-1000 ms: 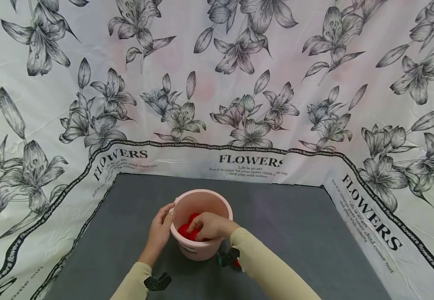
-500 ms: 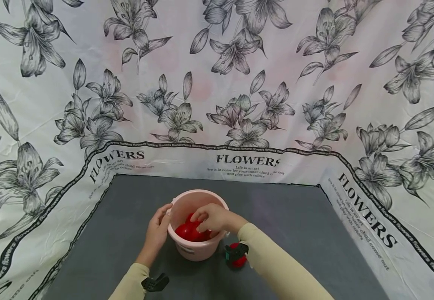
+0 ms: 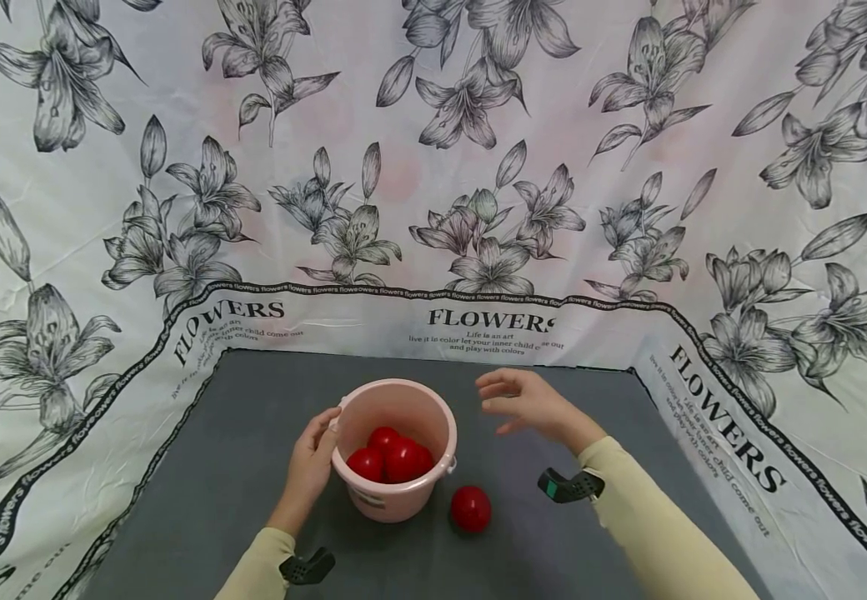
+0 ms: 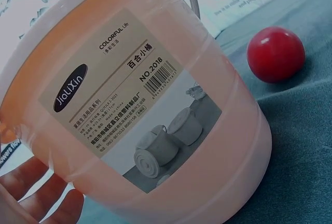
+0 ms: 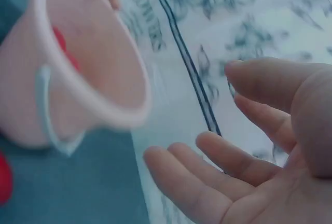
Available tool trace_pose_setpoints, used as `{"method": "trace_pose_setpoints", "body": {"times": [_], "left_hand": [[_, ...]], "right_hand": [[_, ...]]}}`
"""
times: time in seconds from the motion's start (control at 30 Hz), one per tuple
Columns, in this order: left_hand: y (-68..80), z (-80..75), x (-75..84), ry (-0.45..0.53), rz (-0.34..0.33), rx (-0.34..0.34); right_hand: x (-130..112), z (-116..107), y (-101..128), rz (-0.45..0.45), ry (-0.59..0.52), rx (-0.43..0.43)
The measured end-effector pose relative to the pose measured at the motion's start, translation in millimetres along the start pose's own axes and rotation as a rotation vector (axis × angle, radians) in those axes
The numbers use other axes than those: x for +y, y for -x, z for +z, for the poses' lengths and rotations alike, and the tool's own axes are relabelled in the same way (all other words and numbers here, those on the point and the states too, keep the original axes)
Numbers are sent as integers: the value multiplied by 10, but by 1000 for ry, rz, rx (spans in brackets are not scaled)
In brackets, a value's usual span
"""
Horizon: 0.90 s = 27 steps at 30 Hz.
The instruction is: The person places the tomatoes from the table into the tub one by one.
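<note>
A pink plastic bucket stands on the dark cloth, with several glossy red balls inside. My left hand grips its rim at the left side; fingers of that hand show against the outer wall in the left wrist view. Off to the right of the bucket, my right hand is raised with nothing in it, its fingers spread and slightly bent, as the right wrist view also shows. Another smooth red ball lies on the cloth just right of the bucket.
Dark grey cloth covers the table. A white curtain printed with flowers and lettering encloses the back and sides. The bucket's pale handle hangs down its side. A printed label is on the wall.
My right hand has come out of the bucket, moved right, and opened. The red balls it was among lie inside, uncovered. My left hand still holds the rim.
</note>
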<state>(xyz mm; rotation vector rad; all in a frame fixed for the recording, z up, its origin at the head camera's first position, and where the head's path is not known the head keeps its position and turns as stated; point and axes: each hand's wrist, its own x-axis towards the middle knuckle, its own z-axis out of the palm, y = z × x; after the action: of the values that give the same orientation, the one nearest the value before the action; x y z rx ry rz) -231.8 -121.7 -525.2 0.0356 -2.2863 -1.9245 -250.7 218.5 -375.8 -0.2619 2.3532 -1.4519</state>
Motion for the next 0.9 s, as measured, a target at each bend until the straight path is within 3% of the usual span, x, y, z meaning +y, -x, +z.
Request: {"method": "trace_pose_setpoints", "body": {"times": [0.17, 0.4, 0.6, 0.9], "left_hand": [[17, 1, 15, -3, 1, 4], [14, 19, 11, 4, 5, -1], [4, 23, -13, -5, -10, -6], [0, 14, -13, -12, 21, 11]], "right_hand": [[308, -213, 259, 47, -93, 93], [591, -316, 501, 90, -173, 153], [796, -251, 568, 82, -175, 158], [1144, 24, 572, 106, -208, 126]]}}
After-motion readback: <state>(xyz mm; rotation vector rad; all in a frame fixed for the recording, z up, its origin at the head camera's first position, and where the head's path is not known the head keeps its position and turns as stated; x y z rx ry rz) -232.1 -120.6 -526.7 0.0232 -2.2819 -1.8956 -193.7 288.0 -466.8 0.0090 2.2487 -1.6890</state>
